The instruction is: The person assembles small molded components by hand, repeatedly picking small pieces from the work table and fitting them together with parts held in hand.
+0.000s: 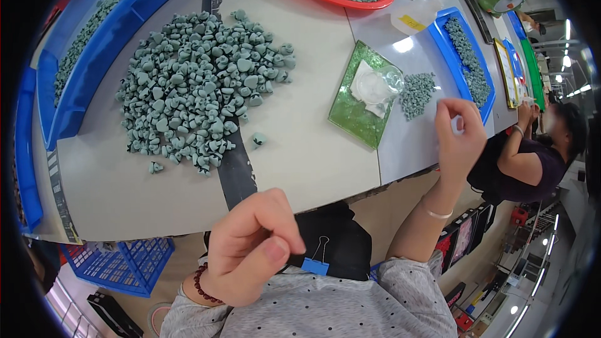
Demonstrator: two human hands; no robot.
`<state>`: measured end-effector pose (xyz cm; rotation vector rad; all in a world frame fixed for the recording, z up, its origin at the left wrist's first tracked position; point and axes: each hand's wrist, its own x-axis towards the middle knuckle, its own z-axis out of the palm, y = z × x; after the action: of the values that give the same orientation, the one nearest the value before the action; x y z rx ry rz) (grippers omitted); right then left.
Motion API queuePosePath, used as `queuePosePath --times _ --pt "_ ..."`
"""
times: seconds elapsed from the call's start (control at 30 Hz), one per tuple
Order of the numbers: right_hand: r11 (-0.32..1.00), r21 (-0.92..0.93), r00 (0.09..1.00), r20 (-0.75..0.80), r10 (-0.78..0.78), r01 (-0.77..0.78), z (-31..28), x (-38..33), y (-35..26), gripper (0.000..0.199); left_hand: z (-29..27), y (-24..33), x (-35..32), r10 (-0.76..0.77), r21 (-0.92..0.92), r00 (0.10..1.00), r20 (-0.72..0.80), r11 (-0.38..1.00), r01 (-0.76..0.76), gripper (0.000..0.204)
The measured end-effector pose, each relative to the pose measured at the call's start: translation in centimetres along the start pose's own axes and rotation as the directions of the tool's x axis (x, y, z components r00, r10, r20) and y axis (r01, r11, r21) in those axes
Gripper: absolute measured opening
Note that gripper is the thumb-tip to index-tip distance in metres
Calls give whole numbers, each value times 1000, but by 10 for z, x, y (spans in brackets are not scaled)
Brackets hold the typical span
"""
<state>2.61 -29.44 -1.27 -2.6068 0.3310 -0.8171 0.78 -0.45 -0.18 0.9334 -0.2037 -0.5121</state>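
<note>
My left hand (253,244) is held in front of my body, short of the table edge, with its fingers curled in and the thumb against them. Whatever it holds, if anything, is hidden. My right hand (460,141) is raised over the table's edge at the right, its fingers bent toward the thumb in a pinch; nothing can be made out there. Close to it lies a small heap of tiny grey-green parts (417,96). Left of that heap, a clear round dish (375,87) rests on white paper on a green glittery board (354,116).
A big pile of grey-green moulded pieces (188,81) with dark marks covers the left of the table. Around it stand a long blue tray (94,81), a red plate (369,4) and another blue tray (441,34). A co-worker (532,163) sits at the right.
</note>
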Motion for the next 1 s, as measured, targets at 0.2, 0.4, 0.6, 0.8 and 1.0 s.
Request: queuePosePath --times 0.2,0.4,0.6,0.8,1.0 --pt "605 760 926 12 -377 236 -1 -51 -97 23 -1 -4 2 -109 234 979 174 970 66 25" --pt "526 836 930 54 -363 156 10 -67 -108 32 3 -6 0 -127 125 980 151 986 109 17" --pt "494 865 917 119 -380 93 11 -66 -111 32 0 -5 1 -38 257 994 105 966 10 17" --pt "556 804 909 50 -414 209 9 -65 -114 24 -2 -8 5 204 528 965 165 808 -262 21" --pt "608 742 882 49 -469 282 4 -61 -116 24 0 -10 0 263 593 960 100 759 -269 26"
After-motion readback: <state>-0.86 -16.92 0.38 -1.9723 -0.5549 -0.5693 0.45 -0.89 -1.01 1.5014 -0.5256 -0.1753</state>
